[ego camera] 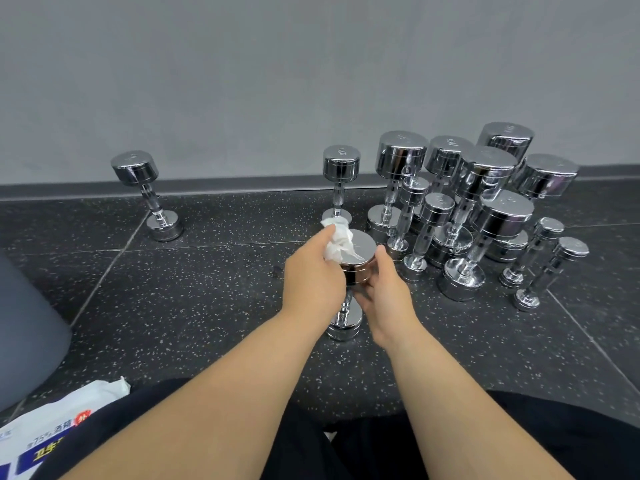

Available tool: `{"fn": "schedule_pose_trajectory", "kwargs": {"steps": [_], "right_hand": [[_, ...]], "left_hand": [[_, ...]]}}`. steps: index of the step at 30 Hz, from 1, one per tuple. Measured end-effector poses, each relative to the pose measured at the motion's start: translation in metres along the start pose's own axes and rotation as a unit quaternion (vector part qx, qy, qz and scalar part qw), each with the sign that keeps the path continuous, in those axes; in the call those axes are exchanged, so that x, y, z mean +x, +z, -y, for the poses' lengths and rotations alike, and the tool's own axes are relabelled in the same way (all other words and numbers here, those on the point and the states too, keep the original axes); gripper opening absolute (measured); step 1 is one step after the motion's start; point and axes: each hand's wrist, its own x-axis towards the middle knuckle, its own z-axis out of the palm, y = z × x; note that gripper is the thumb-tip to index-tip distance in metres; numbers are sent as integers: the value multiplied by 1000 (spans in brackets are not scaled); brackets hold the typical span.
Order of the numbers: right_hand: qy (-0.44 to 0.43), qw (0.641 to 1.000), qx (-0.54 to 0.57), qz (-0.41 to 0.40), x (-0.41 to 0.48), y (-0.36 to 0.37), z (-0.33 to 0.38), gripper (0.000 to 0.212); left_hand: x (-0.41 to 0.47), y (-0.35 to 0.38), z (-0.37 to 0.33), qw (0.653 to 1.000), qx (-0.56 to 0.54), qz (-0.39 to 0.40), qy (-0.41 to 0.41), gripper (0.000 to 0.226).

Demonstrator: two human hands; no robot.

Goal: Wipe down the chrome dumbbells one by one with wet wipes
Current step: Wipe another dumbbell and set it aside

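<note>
While steadying one dumbbell [362, 258] for wiping, must mind its balance. Closest to the body, well behind the left fingers: pack of wipes [48, 424], flat on the speckled floor [207, 306]. Further forward, pinches a crumpled wet wipe [337, 244] in the left hand [313, 277] and presses it on the flat top of the upper head. Curls the right hand [386, 296] round the side of the same head, thumb against the rim, other fingers underneath. Stands on end, lower head on the floor directly below both sets of fingers, handle mostly hidden behind them. Just right of the right fingers and beyond: group of dumbbells [478, 209], all on end, packed close, some touching. Straight beyond the wipe, lone dumbbell [341, 168] near the wall [277, 81]; well left of the left fingers, far dumbbell [145, 188].

Probably risky to rub hard sideways: narrow base, heavy top, so could tip toward the group and knock several over. Wet chrome likely slippery too; could slide from the right grip and drop on the floor.
</note>
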Motion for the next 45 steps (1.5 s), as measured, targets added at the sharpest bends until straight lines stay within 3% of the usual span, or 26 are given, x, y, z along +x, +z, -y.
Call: {"fn": "schedule_pose_trajectory", "kwargs": {"steps": [4, 6, 10, 14, 17, 22, 27, 32, 35, 40, 45], "right_hand": [[-4, 1000, -8, 12, -6, 2, -2, 28], [-3, 1000, -16, 14, -8, 2, -3, 27], [-3, 1000, -27, 11, -4, -1, -5, 27], [-3, 999, -32, 10, -4, 0, -6, 28], [-4, 1000, -31, 6, -3, -1, -5, 28], [-10, 1000, -26, 8, -4, 0, -6, 26], [-11, 1000, -19, 5, -6, 0, -3, 27], [1, 1000, -22, 0, -7, -1, -4, 31], [4, 1000, -15, -5, -7, 0, -3, 27], [-11, 995, -38, -88, -7, -1, -5, 30], [42, 998, 49, -2, -21, -1, -5, 31]], "left_hand": [[-4, 2, 14, 999, 44, -1, -26, 31], [-3, 2, 16, 997, 56, -10, -60, 31], [4, -2, 13, 996, -23, -77, -49, 28], [5, 1, 28, 994, 0, -50, -101, 17], [6, -1, 21, 992, -52, -81, -84, 11], [3, -3, 26, 993, -33, -18, -115, 13], [3, -7, 18, 996, -58, -48, -51, 10], [-1, -7, 25, 997, -19, 7, -74, 9], [-2, -9, 19, 998, -37, -30, -47, 10], [-7, -4, 21, 997, 38, 24, -59, 10], [-11, 0, 15, 997, -1, 22, -75, 7]]}}
